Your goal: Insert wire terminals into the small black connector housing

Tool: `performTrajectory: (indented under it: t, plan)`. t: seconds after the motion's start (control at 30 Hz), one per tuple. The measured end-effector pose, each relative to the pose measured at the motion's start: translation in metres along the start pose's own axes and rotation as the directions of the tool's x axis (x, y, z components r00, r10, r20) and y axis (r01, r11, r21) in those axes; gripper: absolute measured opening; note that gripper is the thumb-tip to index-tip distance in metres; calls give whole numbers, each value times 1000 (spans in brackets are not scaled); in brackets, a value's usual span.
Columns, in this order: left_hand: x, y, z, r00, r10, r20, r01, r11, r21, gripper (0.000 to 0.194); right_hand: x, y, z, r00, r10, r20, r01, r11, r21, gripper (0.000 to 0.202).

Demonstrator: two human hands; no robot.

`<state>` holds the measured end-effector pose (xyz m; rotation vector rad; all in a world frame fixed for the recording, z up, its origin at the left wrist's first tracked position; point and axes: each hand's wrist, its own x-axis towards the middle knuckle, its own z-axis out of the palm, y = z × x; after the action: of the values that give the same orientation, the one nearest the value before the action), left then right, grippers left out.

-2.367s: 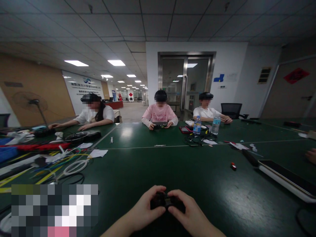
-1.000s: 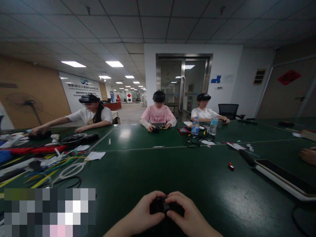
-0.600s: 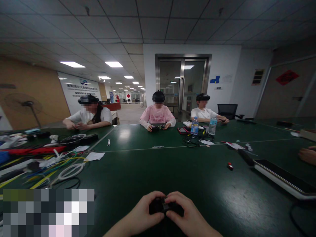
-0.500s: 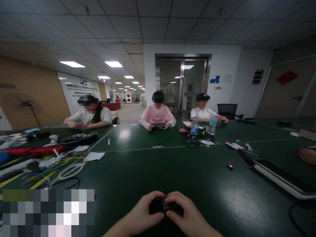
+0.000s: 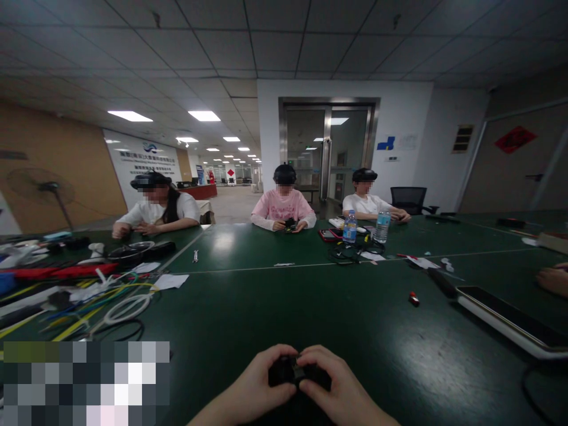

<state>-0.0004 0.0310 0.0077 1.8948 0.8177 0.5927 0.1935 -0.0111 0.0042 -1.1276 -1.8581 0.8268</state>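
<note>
At the near edge of the green table (image 5: 248, 313), my left hand (image 5: 266, 376) and my right hand (image 5: 333, 376) face each other around a small black object (image 5: 298, 371). Fingers curl over its far side while both thumbs press its near side. Dark and partly covered by my fingers, it does not show its exact kind. My two hands nearly touch at the thumbs and fingertips.
Cables (image 5: 126, 309), papers (image 5: 171, 281) and tools crowd the left side. To the right lie a small red item (image 5: 413, 298) and a white-edged device with a black top (image 5: 510, 319). Water bottles (image 5: 349, 226) stand farther back. Three people sit opposite; another person's hand (image 5: 552, 279) shows at right.
My hands and the black object have hardly moved. Across the table, the person in pink has turned a black item in their hands, and the person at left has shifted their head and hands.
</note>
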Motion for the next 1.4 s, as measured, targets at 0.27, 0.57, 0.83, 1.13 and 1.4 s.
performTrajectory:
  t: [0.27,0.57,0.83,1.13,1.4]
  plan:
    - [-1,1,-1,1000,4,3,-4,1000,3,44,0,1,-1,1000,5,3,-5,1000,-9,20]
    - [0,-4,1,1000,26,-9,-25,1000,9,45,0,0,0,1000,8,9,-8,1000,-1,22]
    - [0,-2,-1,1000,14,10,-14,1000,7,47,0,1,0,1000,15,3,-15,1000,-9,22]
    - [0,-2,-2,1000,12,13,-12,1000,-4,46,0,-2,-1,1000,27,7,-27,999,-25,22]
    - [1,-2,0,1000,21,-10,-21,1000,6,45,0,-2,-1,1000,5,-7,-6,1000,-28,23]
